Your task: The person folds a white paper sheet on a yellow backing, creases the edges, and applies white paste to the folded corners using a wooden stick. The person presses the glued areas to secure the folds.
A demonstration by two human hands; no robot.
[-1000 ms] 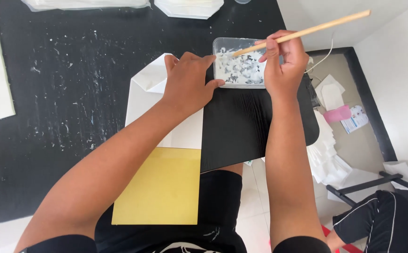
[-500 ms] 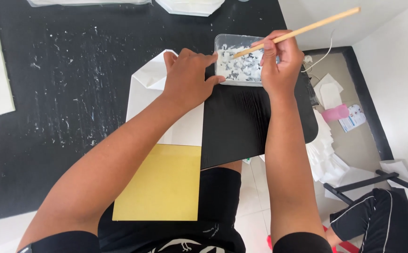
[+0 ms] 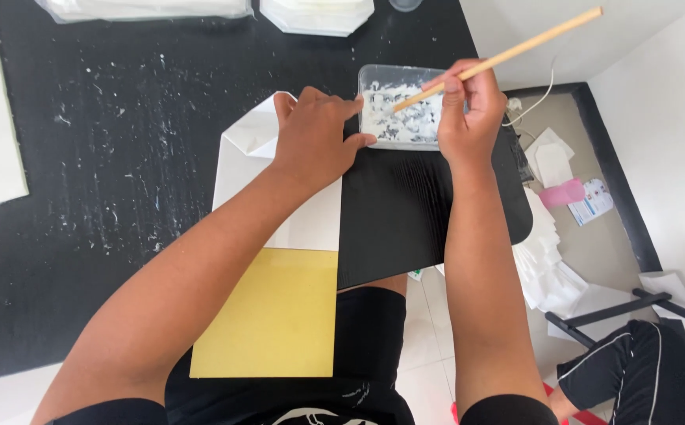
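Black worktop (image 3: pixel 83 197), paint-flecked — left hand (image 3: pixel 315 138) flat on white sheet (image 3: pixel 240 169), fingers spread, touching tub (image 3: pixel 401 110). Right hand (image 3: pixel 468 118) pinched shut on stick (image 3: pixel 508 55), tip in tub — yellow card (image 3: pixel 275 315) below.

We see both forearms reaching forward, bare to the elbow. Left hand (image 3: pixel 315 138) lies palm down, fingers spread and stretched flat, wrist straight. Right hand (image 3: pixel 468 118) sits beside it, slightly apart, fingers curled closed in a pinch grip, thumb tucked toward the index finger, wrist bent slightly inward.
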